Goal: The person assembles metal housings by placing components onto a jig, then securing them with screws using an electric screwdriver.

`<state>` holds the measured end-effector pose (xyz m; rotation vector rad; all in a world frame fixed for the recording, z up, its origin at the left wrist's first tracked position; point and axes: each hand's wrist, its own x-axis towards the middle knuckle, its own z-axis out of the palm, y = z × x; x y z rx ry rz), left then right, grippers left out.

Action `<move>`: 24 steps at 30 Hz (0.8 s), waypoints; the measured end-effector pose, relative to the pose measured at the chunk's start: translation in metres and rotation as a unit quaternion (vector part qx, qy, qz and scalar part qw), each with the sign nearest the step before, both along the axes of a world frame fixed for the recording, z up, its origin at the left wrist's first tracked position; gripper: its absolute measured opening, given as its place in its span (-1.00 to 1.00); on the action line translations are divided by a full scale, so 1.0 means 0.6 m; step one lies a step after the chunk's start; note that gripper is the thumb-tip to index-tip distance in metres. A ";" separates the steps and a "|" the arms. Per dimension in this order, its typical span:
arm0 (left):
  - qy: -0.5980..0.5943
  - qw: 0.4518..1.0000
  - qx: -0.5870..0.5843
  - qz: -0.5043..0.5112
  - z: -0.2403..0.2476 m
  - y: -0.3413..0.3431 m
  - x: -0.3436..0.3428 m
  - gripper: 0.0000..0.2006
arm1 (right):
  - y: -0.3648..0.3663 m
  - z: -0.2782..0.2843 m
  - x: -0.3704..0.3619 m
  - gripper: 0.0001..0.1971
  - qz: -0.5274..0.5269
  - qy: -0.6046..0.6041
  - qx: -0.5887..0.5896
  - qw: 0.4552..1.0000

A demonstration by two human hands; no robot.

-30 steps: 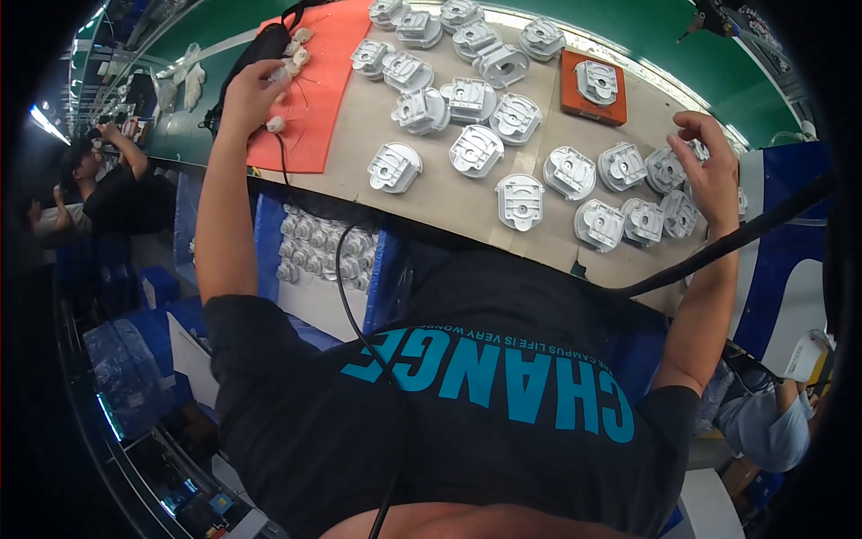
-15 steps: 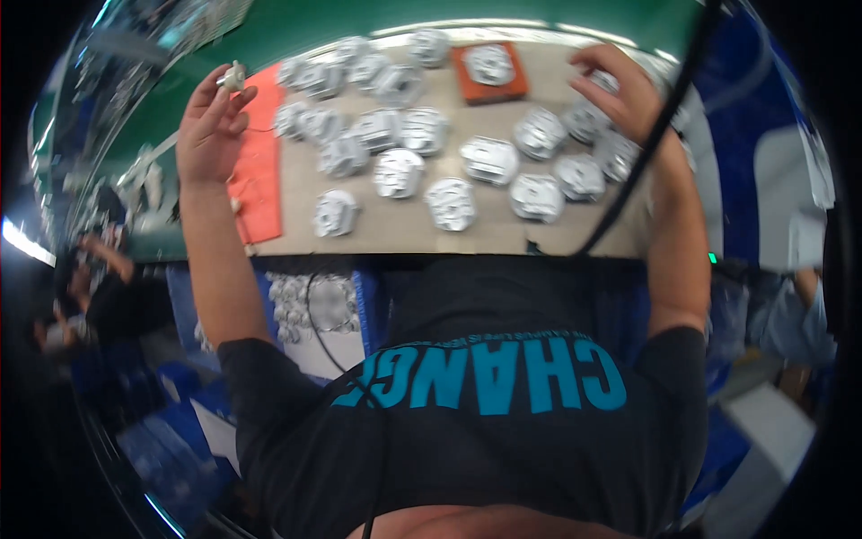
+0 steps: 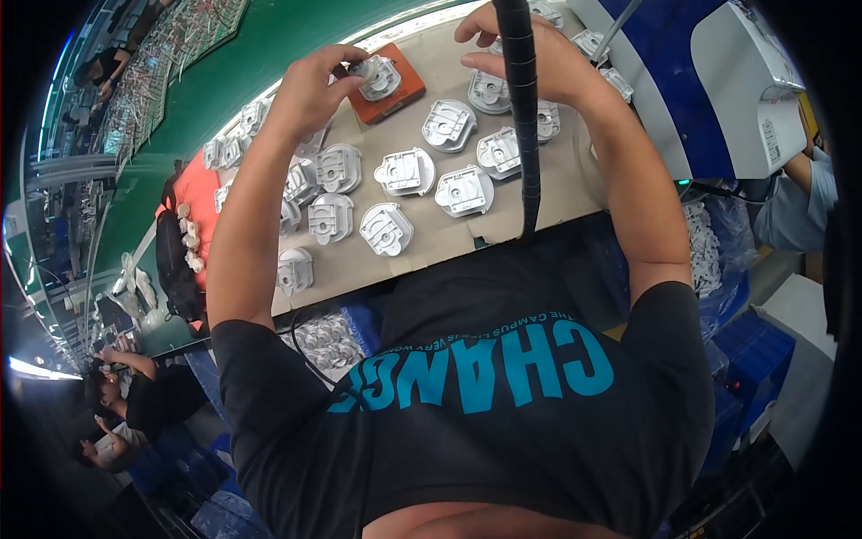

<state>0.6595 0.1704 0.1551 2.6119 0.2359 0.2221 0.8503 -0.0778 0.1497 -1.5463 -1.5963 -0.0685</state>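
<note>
My left hand [image 3: 312, 90] pinches a small cream plastic part [image 3: 366, 68] between thumb and fingers. That part is right over a round white plastic housing [image 3: 386, 81], which lies on an orange block [image 3: 412, 79] at the far side of the table; whether they touch I cannot tell. My right hand [image 3: 561, 70] is raised at the far right, thumb and fingers curved apart, with nothing seen between them. Below it lies another white housing [image 3: 489, 92]. A dark ribbed tube [image 3: 523, 117] crosses in front of this hand and hides part of it.
Several white housings [image 3: 451, 124] are spread over the beige table mat [image 3: 431, 242]. A red-orange mat [image 3: 199, 184] with small cream parts [image 3: 189, 235] and a black bag [image 3: 175, 256] are at the left. A white and blue machine [image 3: 741, 90] stands right; another person's arm [image 3: 795, 193] is beside it.
My left hand has carried the small cream part from the left mat to the housing on the orange block. My right hand has shifted left and farther away; the head view has turned.
</note>
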 end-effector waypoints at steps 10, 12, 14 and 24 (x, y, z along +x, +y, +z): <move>0.041 0.996 0.080 -0.012 -0.004 -0.001 0.030 -0.70 | 0.000 0.001 -0.004 -0.71 -0.028 0.045 -0.059 0.997; 0.034 0.994 0.099 -0.025 -0.008 0.000 0.031 -0.70 | 0.015 0.004 0.005 -0.69 -0.013 0.008 -0.065 0.998; 0.032 0.994 0.096 -0.033 -0.006 0.001 0.031 -0.69 | 0.024 0.019 -0.001 -0.68 0.008 -0.023 -0.062 0.998; -0.010 1.000 -0.017 0.017 -0.031 0.005 0.018 -0.62 | 0.045 0.124 -0.046 -0.67 -0.028 0.101 0.169 0.980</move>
